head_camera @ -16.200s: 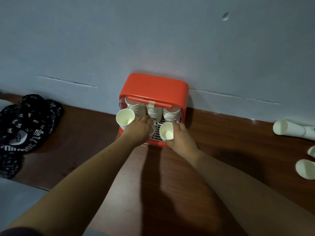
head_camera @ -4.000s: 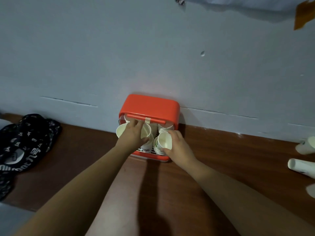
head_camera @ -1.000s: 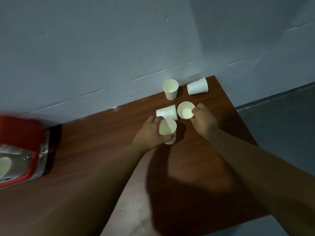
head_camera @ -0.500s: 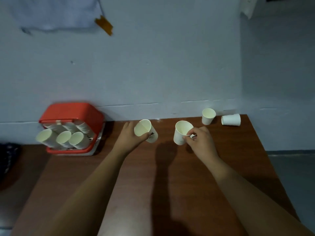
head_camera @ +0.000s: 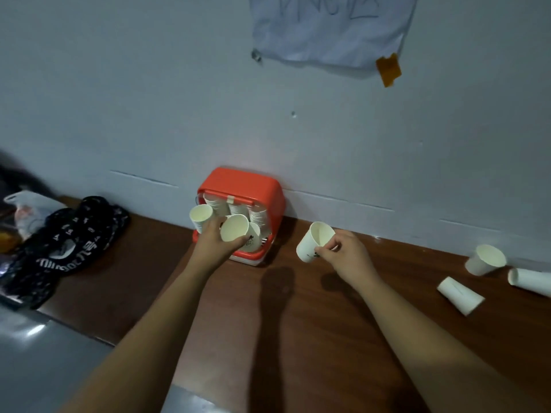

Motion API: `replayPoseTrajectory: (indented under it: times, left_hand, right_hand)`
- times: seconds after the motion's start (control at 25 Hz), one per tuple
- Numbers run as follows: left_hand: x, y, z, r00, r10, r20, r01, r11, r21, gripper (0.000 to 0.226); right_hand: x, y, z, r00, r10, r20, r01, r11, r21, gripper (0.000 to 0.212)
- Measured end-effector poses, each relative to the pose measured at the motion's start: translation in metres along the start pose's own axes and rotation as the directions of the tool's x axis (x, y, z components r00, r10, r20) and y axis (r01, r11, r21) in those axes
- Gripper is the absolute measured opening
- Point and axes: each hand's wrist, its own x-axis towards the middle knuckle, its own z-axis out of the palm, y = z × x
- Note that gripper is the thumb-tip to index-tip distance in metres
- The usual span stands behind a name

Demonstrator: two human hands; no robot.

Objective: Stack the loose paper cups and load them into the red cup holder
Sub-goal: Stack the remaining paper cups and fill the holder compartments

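**Two cups in hand at the red holder**

The wall (head_camera: pixel 149 99) runs behind everything, with a sheet of paper (head_camera: pixel 328 28) hung high above the hands. The brown table (head_camera: pixel 268 323) fills the lower view; its left edge falls away to a grey floor (head_camera: pixel 44 368) on the near left, well out from the left forearm. Between and below the two forearms the tabletop is bare, dark only with their shadows.

A black printed cloth (head_camera: pixel 65 242) lies left of the left hand (head_camera: pixel 213 244), near the table's left edge, with open wood between cloth and wrist.

The holder (head_camera: pixel 253 189) stands against the wall directly beyond the left hand, its open front facing the person. Stacks of cups sit inside, and one stack's cup mouth (head_camera: pixel 201 214) juts out just left of the fingers.

The left hand is closed around a cup (head_camera: pixel 234 228), mouth toward the camera, held right at the holder's front opening; whether it touches the stacked cups behind cannot be told.

The right hand (head_camera: pixel 343 254) pinches a second cup (head_camera: pixel 314 241) by its side, tilted, lifted clear of the wood, right of the holder with a gap between them.

Far right of that hand lie three loose cups: one tilted with its mouth showing (head_camera: pixel 486 259), one on its side (head_camera: pixel 460 295), one on its side at the frame edge (head_camera: pixel 529 281).
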Motion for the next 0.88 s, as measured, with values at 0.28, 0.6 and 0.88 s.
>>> replayPoseTrajectory:
  times: [0.28, 0.6, 0.88]
  left_hand:
    - [0.07, -0.074, -0.036, 0.999, -0.029, 0.04, 0.027, 0.999, 0.038, 0.076]
    - [0.125, -0.107, -0.019, 0.991, 0.039, 0.128, -0.046, 0.998, 0.053, 0.072]
    - [0.159, -0.133, 0.009, 0.941, 0.152, 0.303, -0.269, 0.878, 0.395, 0.074]
  right_hand:
    - [0.038, -0.053, 0.095, 1.0, 0.003, 0.013, -0.003, 0.999, -0.053, 0.06]
    - [0.076, -0.076, 0.163, 1.0, 0.002, 0.017, -0.001, 0.999, -0.053, 0.06]
    - [0.103, -0.059, 0.206, 0.994, 0.003, 0.108, 0.033, 0.942, -0.334, 0.067]
